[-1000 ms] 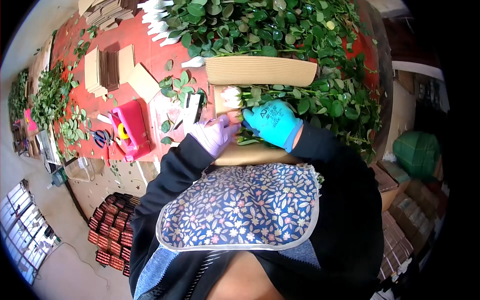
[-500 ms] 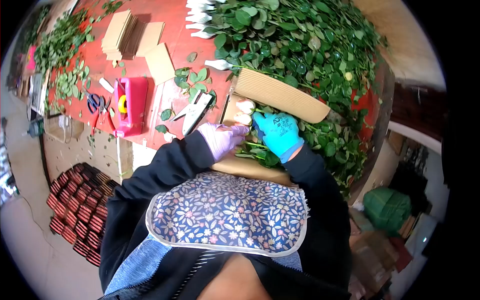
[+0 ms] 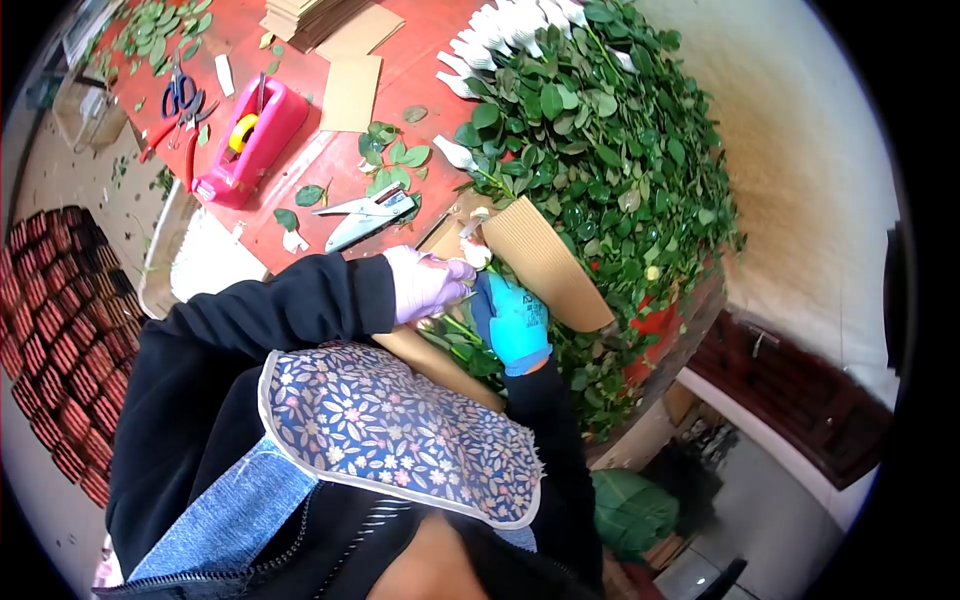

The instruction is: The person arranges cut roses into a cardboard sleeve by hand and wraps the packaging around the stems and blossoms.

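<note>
My left hand (image 3: 428, 287), in a thin purple glove, has its fingers bent together beside the rose heads; whatever lies between them is hidden. Close against it, my right hand (image 3: 517, 322) in a blue coated glove is closed around a rose (image 3: 477, 256) just below its pale head. Leafy rose stems (image 3: 465, 345) run under both hands across a sheet of corrugated cardboard. The cardboard's raised flap (image 3: 548, 265) stands beyond my right hand, and its near edge (image 3: 440, 370) curls up by my apron. A stapler (image 3: 370, 216) lies left of the cardboard.
Roses with white sleeves (image 3: 500, 35) and dense foliage (image 3: 600, 150) pile up at the right. On the red table (image 3: 300, 165) are a pink tape dispenser (image 3: 255, 140), pliers (image 3: 190, 115), loose leaves (image 3: 395, 155) and cardboard pieces (image 3: 352, 92). A dark slatted mat (image 3: 70, 340) lies lower left.
The view has turned and shifted, so the table things appear rotated. Both hands remain close together at the rose heads, and the cardboard flap stands at a steeper slant in view.
</note>
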Demonstrator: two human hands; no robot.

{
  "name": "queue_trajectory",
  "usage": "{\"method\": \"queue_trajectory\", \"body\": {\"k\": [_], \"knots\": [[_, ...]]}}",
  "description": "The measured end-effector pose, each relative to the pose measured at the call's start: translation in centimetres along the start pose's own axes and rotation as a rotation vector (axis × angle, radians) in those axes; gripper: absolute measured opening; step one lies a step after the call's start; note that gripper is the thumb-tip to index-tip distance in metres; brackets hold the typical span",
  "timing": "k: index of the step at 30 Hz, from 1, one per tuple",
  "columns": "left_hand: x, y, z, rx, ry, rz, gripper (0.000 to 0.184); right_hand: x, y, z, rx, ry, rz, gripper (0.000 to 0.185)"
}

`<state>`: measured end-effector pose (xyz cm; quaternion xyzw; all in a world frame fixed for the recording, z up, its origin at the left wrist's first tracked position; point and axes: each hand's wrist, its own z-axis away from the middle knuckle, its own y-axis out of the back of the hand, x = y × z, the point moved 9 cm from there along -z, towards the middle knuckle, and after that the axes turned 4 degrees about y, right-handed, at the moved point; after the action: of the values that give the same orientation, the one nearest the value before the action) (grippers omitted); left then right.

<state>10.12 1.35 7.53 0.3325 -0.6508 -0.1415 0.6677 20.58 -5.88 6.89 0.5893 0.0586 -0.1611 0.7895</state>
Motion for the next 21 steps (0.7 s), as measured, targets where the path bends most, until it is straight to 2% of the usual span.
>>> {"method": "queue_trajectory", "body": {"k": [1, 2, 4, 6, 7, 10, 11, 14, 17, 19, 21], "knots": [[-0.5, -0.6, 0.1, -0.051, 0.026, 0.120, 0.019, 0.0, 0.3, 0.1, 0.053, 0.029, -0.117, 0.020], [-0.4, -0.9, 0.2, -0.102, -0.019, 0.102, 0.020, 0.0, 0.8, 0.2, 0.105, 0.055, -0.236, 0.022], [0.0, -0.5, -0.1, -0.137, -0.062, 0.091, 0.022, -0.3, 1.4, 0.4, 0.034, 0.048, -0.236, 0.027], [-1.0, -0.6, -0.7, -0.112, 0.000, 0.197, 0.017, -1.5, 4.9, 1.1, 0.363, 0.157, -0.198, 0.031], [-1.1, -0.5, -0.9, -0.106, 0.000, 0.202, 0.017, -1.6, 5.3, 1.2, 0.415, 0.135, -0.134, 0.036], [-1.3, -0.7, -1.3, -0.107, -0.002, 0.283, 0.017, -1.1, 4.2, 0.6, 0.330, 0.031, -0.010, 0.038], [-1.4, -0.7, -1.3, -0.088, -0.005, 0.308, 0.018, -0.5, 2.9, 0.4, 0.239, -0.022, 0.093, 0.041], [-1.2, 0.2, -1.3, -0.061, -0.036, 0.312, 0.019, 0.2, 1.7, 0.7, 0.200, -0.046, 0.168, 0.043], [-2.1, -0.9, -0.8, -0.190, 0.079, 0.353, 0.019, 0.5, 1.2, 0.9, 0.198, -0.046, 0.159, 0.038], [-1.2, -0.2, -0.6, -0.073, -0.083, 0.311, 0.019, 0.8, 0.9, 1.0, 0.194, -0.060, 0.177, 0.037], [-0.6, -0.1, -0.4, -0.085, -0.102, 0.221, 0.022, 1.1, 0.6, 1.0, 0.124, -0.102, 0.267, 0.036]]}}
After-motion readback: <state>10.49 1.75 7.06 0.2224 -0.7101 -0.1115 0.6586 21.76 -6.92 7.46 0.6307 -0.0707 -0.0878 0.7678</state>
